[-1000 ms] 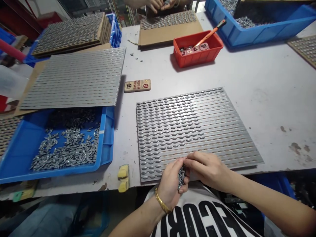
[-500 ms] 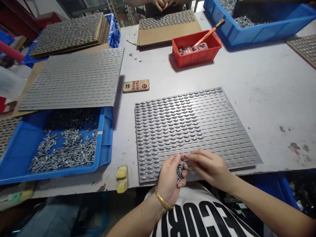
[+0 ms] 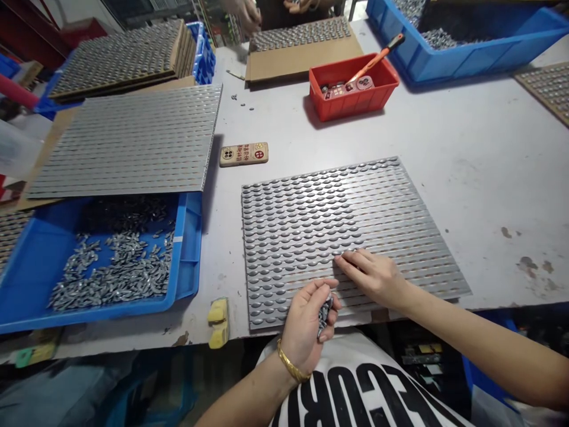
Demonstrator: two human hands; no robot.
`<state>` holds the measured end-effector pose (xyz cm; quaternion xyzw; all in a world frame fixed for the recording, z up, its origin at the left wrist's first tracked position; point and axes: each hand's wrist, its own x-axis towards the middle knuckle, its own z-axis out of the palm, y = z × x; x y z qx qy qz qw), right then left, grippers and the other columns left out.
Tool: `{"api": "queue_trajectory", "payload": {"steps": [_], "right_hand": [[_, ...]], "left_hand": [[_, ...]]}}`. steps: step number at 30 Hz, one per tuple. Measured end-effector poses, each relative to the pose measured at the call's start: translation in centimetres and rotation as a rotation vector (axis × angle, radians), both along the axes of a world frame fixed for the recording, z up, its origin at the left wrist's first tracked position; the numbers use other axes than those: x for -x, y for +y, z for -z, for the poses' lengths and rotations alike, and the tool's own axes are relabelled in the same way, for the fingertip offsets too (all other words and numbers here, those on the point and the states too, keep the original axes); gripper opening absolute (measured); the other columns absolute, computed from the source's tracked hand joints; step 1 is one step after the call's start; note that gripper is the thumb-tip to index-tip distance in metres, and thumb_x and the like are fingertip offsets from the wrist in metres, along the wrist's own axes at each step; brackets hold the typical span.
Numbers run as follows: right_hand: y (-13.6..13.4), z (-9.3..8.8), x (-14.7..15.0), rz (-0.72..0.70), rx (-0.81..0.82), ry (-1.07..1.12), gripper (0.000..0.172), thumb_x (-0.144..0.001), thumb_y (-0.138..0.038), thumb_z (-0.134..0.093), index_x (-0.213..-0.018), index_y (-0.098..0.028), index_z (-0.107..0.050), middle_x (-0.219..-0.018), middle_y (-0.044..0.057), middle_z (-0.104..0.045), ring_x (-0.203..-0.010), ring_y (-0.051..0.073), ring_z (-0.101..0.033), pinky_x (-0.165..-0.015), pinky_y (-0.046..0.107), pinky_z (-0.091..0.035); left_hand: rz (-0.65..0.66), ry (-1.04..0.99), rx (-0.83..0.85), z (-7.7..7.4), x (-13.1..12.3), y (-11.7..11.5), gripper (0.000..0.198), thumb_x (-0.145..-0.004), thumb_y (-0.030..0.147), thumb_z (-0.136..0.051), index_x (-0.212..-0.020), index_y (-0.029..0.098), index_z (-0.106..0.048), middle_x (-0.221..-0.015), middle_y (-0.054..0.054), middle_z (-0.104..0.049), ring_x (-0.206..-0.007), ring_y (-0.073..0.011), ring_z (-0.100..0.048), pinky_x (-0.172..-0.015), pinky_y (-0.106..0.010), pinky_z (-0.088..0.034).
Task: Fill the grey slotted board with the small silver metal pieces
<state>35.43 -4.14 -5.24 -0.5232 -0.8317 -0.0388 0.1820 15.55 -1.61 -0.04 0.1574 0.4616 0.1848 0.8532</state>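
My left hand (image 3: 306,323) is curled around a handful of small grey metal pieces (image 3: 325,314), just above the near edge of a grey slotted board (image 3: 400,237). Oval pieces like them sit in rows over the board's left and upper parts; slotted lines show on the right. Farther up, my right hand (image 3: 371,273) rests on the board with its fingers close together. Its fingertips touch down at the right end of a partly filled row, and whatever is under them is hidden.
A blue bin (image 3: 189,255) of loose metal pieces stands left, with another grey board (image 3: 128,142) across its back. A phone (image 3: 244,154), a yellow object (image 3: 218,323), a red bin (image 3: 355,101) and a large blue bin (image 3: 480,59) are around. A co-worker's hands (image 3: 249,15) are at the far side.
My right hand has moved from my left fingertips up and forward to the row's end on the board. My left hand stays almost in place. The co-worker's hands have moved apart.
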Motion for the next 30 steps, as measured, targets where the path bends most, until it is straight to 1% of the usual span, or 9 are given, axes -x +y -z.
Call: {"api": "queue_trajectory", "payload": {"steps": [7,11,15,18,21,23,26,28,30], "right_hand": [[-0.4,-0.6,-0.4,-0.048,0.056,0.033,0.039,-0.091,-0.01,-0.044,-0.129,-0.013,-0.05,-0.106,0.015,-0.064,-0.09,0.024,-0.058,-0.072,0.036,-0.052],[-0.5,-2.4,0.7,0.01,0.122,0.291,0.038,-0.09,-0.012,-0.049,-0.127,-0.019,-0.052,-0.106,0.012,-0.062,-0.091,0.021,-0.058,-0.073,0.033,-0.051],[-0.1,-4.4,1.7,-0.067,0.322,0.474,0.031,-0.09,-0.017,-0.051,-0.12,-0.022,-0.057,-0.109,0.011,-0.059,-0.093,0.02,-0.056,-0.077,0.035,-0.05],[0.2,-5.1,1.9,-0.096,0.384,0.555,0.02,-0.092,-0.019,-0.049,-0.106,-0.022,-0.064,-0.101,0.009,-0.061,-0.091,0.019,-0.056,-0.076,0.034,-0.049],[-0.3,-5.2,2.1,-0.097,0.415,0.711,0.016,-0.092,-0.018,-0.049,-0.1,-0.021,-0.063,-0.101,0.008,-0.064,-0.095,0.018,-0.059,-0.08,0.033,-0.051],[-0.9,-5.0,2.0,-0.024,0.441,0.853,0.016,-0.093,-0.018,-0.048,-0.102,-0.021,-0.06,-0.101,0.007,-0.066,-0.095,0.017,-0.062,-0.081,0.031,-0.052],[-1.9,-4.2,1.3,0.184,0.463,1.017,0.014,-0.093,-0.021,-0.049,-0.104,-0.022,-0.058,-0.095,0.006,-0.067,-0.085,0.017,-0.065,-0.07,0.027,-0.055],[-2.1,-3.5,0.5,0.29,0.438,0.995,0.013,-0.092,-0.024,-0.052,-0.103,-0.022,-0.059,-0.091,0.005,-0.066,-0.078,0.017,-0.064,-0.063,0.026,-0.054],[-2.0,-2.8,-0.3,0.307,0.395,0.874,0.014,-0.092,-0.024,-0.052,-0.104,-0.022,-0.06,-0.091,0.005,-0.065,-0.079,0.017,-0.063,-0.066,0.028,-0.053]], "left_hand": [[-0.073,-0.012,0.022,-0.1,0.0,0.2,0.033,-0.085,0.029,-0.054,-0.113,0.012,-0.061,-0.077,-0.004,-0.054,-0.055,-0.0061,-0.045,-0.035,-0.014,-0.021],[-0.05,-0.012,0.033,-0.1,-0.2,0.2,0.03,-0.085,0.027,-0.055,-0.11,0.012,-0.061,-0.077,-0.004,-0.055,-0.055,-0.0061,-0.045,-0.034,-0.013,-0.02],[-0.035,-0.02,0.015,0.0,-0.5,0.1,0.02,-0.084,0.026,-0.054,-0.095,0.011,-0.061,-0.074,-0.004,-0.056,-0.054,-0.0064,-0.045,-0.033,-0.013,-0.019],[-0.028,-0.032,0.019,-0.1,-0.8,-0.1,0.017,-0.084,0.025,-0.053,-0.091,0.012,-0.06,-0.074,-0.004,-0.055,-0.054,-0.0069,-0.046,-0.033,-0.014,-0.019],[-0.048,-0.033,0.031,-0.1,-1.0,-0.2,0.016,-0.083,0.029,-0.056,-0.087,0.013,-0.059,-0.074,-0.003,-0.053,-0.055,-0.0074,-0.047,-0.033,-0.014,-0.018],[-0.039,-0.042,0.033,-0.1,-1.2,-0.2,0.018,-0.082,0.031,-0.059,-0.086,0.014,-0.059,-0.075,-0.002,-0.052,-0.056,-0.0069,-0.047,-0.033,-0.014,-0.017],[-0.007,-0.05,0.045,0.0,-1.1,-0.1,0.023,-0.08,0.032,-0.063,-0.095,0.014,-0.06,-0.078,-0.002,-0.051,-0.055,-0.005,-0.044,-0.034,-0.013,-0.017],[0.002,-0.038,0.044,0.0,-1.1,0.0,0.027,-0.08,0.031,-0.064,-0.101,0.014,-0.061,-0.078,-0.001,-0.05,-0.055,-0.004,-0.042,-0.034,-0.013,-0.016],[0.008,-0.018,0.034,0.0,-1.0,0.0,0.029,-0.079,0.031,-0.065,-0.104,0.015,-0.06,-0.077,0.0,-0.05,-0.054,-0.0038,-0.041,-0.035,-0.013,-0.016]]}}
